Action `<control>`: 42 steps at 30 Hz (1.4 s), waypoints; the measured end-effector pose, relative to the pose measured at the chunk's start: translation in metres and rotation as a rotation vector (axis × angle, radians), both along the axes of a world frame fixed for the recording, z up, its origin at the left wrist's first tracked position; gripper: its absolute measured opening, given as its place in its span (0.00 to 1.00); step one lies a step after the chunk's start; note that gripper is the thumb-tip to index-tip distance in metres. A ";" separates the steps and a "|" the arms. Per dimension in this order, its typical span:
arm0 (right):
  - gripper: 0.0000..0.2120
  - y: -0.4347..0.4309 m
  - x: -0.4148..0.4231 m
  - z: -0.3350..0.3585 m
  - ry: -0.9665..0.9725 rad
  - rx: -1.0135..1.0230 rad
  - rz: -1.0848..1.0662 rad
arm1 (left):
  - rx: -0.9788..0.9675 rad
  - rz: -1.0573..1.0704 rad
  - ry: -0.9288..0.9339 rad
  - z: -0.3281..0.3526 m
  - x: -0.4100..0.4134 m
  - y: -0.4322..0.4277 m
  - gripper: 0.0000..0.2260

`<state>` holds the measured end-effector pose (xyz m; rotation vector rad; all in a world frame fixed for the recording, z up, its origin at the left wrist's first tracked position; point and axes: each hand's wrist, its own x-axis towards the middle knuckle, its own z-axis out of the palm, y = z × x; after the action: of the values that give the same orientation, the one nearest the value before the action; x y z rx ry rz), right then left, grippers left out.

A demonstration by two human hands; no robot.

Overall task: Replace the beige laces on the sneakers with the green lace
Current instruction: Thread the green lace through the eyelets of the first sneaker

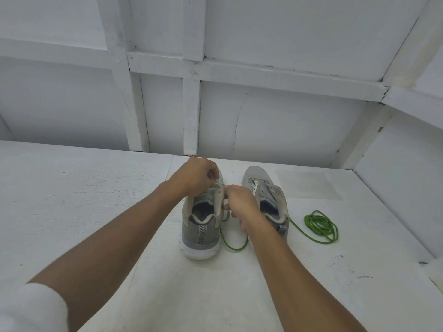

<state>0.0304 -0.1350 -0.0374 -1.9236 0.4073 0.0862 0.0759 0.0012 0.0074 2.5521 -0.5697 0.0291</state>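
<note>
My white sleeve (31, 307) is nearest. On the speckled white floor (96, 200), my left hand (195, 174) pinches the green lace (321, 222) at the sneaker (201, 238) eyelets. My right hand (239, 203) grips its flap. The lace coils to that hand's right, with a white panelled wall (287, 121) beyond.

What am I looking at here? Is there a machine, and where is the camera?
No machine here: these are a person's two bare hands, filmed by one wide-angle camera worn on the head, looking forward and down, so both forearms reach in from below. A left sneaker and a right sneaker, both grey, stand on a white surface, heels toward the person. The left hand and the right hand both pinch at the eyelets of the left sneaker; whether they hold a lace tip is too small to tell. A green lace lies coiled at the right, and a strand loops between the shoes up toward the right hand.
</note>
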 end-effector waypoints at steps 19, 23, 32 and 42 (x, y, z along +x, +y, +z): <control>0.16 0.002 -0.001 0.004 0.006 -0.013 -0.001 | 0.017 -0.014 -0.006 -0.003 0.005 -0.004 0.07; 0.16 0.001 -0.003 0.005 0.010 0.002 -0.001 | 0.012 -0.022 -0.002 -0.003 0.005 -0.006 0.07; 0.13 -0.002 -0.005 0.009 0.013 0.025 0.046 | 0.023 -0.027 0.038 -0.003 0.007 -0.006 0.09; 0.11 -0.003 -0.005 0.010 -0.029 0.044 0.043 | 0.010 0.008 0.060 -0.011 0.007 -0.006 0.06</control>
<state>0.0258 -0.1380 -0.0275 -1.8886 0.3421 0.0940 0.0828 -0.0046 -0.0032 2.5556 -0.5379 -0.0469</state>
